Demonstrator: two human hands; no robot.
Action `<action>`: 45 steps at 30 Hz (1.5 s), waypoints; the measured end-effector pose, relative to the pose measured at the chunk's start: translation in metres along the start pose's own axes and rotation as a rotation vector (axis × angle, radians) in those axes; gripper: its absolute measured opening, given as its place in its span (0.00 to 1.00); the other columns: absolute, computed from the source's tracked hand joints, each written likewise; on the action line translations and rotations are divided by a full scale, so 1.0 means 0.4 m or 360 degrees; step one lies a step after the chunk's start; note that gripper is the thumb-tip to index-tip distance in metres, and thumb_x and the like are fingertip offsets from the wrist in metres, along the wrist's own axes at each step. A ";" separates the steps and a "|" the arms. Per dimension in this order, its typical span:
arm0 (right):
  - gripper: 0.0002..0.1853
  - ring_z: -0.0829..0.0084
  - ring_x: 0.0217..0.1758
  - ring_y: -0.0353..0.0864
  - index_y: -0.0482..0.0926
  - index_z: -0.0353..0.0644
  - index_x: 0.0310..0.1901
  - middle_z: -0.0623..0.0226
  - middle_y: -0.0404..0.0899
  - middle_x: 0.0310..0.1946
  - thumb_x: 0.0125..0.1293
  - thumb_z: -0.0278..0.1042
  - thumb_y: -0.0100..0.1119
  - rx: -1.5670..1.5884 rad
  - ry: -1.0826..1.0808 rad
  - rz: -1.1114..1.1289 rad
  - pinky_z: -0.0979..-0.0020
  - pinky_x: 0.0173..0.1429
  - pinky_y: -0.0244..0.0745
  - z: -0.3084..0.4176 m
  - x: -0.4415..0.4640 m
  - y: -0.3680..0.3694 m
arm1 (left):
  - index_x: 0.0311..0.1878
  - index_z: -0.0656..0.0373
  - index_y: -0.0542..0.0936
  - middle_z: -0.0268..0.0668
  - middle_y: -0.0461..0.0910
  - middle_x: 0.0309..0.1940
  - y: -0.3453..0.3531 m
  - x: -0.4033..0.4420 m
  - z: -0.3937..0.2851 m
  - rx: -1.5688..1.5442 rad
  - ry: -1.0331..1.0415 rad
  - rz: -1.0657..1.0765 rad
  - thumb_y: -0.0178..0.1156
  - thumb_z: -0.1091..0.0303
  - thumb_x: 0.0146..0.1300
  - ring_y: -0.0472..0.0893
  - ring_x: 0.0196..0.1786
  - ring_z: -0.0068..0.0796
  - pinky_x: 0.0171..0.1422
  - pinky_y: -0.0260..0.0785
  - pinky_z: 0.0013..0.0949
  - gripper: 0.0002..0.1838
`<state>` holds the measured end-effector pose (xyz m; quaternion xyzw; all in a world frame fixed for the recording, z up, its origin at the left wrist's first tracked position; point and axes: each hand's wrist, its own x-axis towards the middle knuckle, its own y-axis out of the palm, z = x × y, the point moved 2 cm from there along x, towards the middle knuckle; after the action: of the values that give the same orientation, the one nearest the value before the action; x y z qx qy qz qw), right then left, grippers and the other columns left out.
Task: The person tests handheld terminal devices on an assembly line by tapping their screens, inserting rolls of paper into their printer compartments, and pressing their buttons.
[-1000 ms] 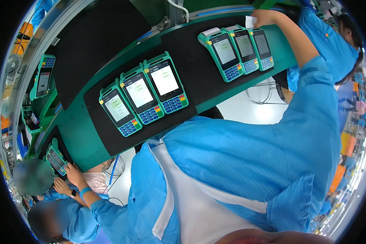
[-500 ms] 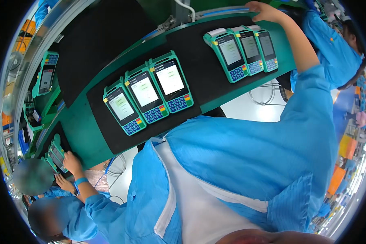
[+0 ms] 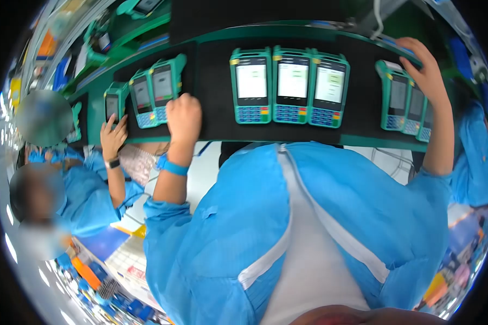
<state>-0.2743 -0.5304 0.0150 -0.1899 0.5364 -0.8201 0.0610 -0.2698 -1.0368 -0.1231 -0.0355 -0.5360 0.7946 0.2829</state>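
My left hand (image 3: 184, 120), with a blue band at the wrist, is closed beside the lower right edge of a green card payment terminal (image 3: 161, 84). Its fingertips are hidden, so I cannot tell whether they grip anything. A second terminal (image 3: 141, 95) stands against that one. Over on the right, my right hand (image 3: 425, 70) is open, thumb and fingers apart, just above and behind a terminal (image 3: 396, 97) with a paper roll at its top. Three terminals with lit screens, the middle one (image 3: 291, 84) among them, lie between my hands.
Black mats (image 3: 214, 92) cover the green bench. At left, a co-worker's hand (image 3: 113, 138) wearing a watch touches another terminal (image 3: 113, 103). A white cable (image 3: 378, 21) hangs at the back. Another person's blue sleeve (image 3: 472, 157) is at the right.
My view has turned left, bringing the left-hand terminals and the co-worker closer to the middle. My left hand stays near those terminals; my right hand remains at the bench's back edge.
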 end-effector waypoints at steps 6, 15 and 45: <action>0.17 0.59 0.59 0.71 0.77 0.38 0.46 0.59 0.75 0.50 0.52 0.18 0.57 0.0080 -0.0207 0.0037 0.65 0.62 0.65 0.193 0.010 0.074 | 0.32 0.60 0.81 0.40 0.78 0.28 -0.106 -0.026 0.112 -0.0776 -0.0213 -0.0066 0.60 0.70 0.56 0.78 0.34 0.41 0.39 0.68 0.40 0.04; 0.15 0.57 0.52 0.75 0.78 0.36 0.41 0.58 0.76 0.45 0.49 0.15 0.57 0.0354 -0.0302 0.0117 0.63 0.56 0.69 0.350 -0.009 0.153 | 0.37 0.62 0.81 0.45 0.80 0.34 0.114 -0.212 0.481 -0.0535 -0.1065 -0.0237 0.54 0.67 0.60 0.79 0.38 0.46 0.43 0.71 0.42 0.10; 0.27 0.47 0.66 0.60 0.71 0.36 0.50 0.45 0.66 0.57 0.51 0.39 0.67 0.0088 -0.0720 0.0350 0.55 0.67 0.60 0.833 0.149 0.742 | 0.51 0.57 0.78 0.46 0.70 0.53 0.385 -0.087 0.635 -0.0510 -0.1798 0.0098 0.53 0.49 0.58 0.67 0.57 0.53 0.61 0.60 0.52 0.24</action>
<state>-0.2342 -0.9579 -0.1209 -0.3073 0.5038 -0.7595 0.2736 -0.3954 -1.3060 -0.1587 0.3354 -0.7157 0.6075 -0.0787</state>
